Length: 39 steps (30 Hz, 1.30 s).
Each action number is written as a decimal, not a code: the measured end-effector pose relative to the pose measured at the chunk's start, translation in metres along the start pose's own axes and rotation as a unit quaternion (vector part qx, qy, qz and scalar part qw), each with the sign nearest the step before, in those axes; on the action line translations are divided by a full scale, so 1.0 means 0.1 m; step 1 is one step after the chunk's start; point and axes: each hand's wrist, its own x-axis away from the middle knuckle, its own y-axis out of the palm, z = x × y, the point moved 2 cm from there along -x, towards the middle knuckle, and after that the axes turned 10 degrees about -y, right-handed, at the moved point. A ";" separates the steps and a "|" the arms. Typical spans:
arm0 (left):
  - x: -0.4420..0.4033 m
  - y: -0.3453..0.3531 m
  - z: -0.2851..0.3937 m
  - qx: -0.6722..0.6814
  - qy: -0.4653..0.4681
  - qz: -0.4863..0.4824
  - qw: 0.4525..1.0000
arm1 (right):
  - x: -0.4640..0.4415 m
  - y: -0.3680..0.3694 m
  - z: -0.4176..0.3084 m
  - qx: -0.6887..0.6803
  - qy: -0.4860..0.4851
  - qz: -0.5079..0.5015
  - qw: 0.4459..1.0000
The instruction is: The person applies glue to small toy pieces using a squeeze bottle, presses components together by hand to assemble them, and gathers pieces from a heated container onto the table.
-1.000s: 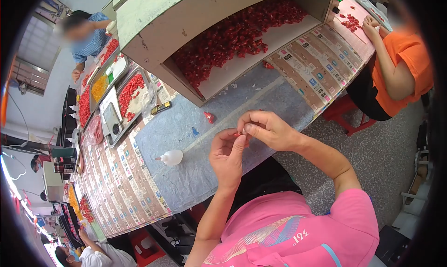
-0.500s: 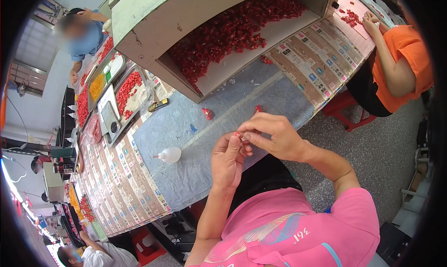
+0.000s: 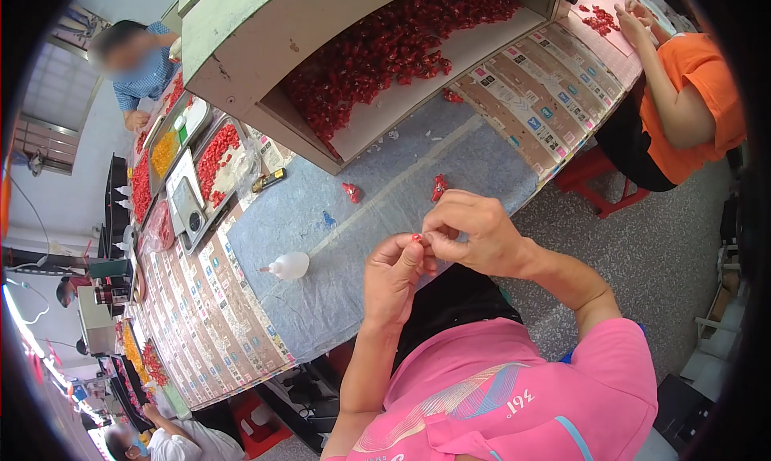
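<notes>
My left hand (image 3: 392, 276) is closed, pinching a small red piece (image 3: 416, 238) between thumb and forefinger. Beside it, my right hand (image 3: 478, 234) has its fingertips pressed together at the edge of that piece; what they grip is too small to make out. Two red glittery pieces, one left (image 3: 351, 192) and one nearer my right hand (image 3: 438, 188), lie on the blue cloth (image 3: 377, 220). A white squeeze bottle with a thin tip (image 3: 289, 265) lies on the cloth left of my hands.
An open-fronted box (image 3: 249, 67) holding many red pieces (image 3: 401, 35) stands at the back. Trays of red (image 3: 217, 160) and yellow pieces (image 3: 165, 152), a phone (image 3: 189, 204) and a black-and-yellow tool (image 3: 269, 180) are left. A co-worker in orange (image 3: 691, 108) sits right.
My right hand's fingers have drawn closer together beside the small red piece. The camera view has shifted slightly, and more of the red piece near my right hand shows.
</notes>
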 end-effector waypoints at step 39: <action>0.08 0.05 -0.12 -0.010 0.005 0.020 1.000 | 0.18 0.16 0.05 -0.035 0.074 0.027 0.996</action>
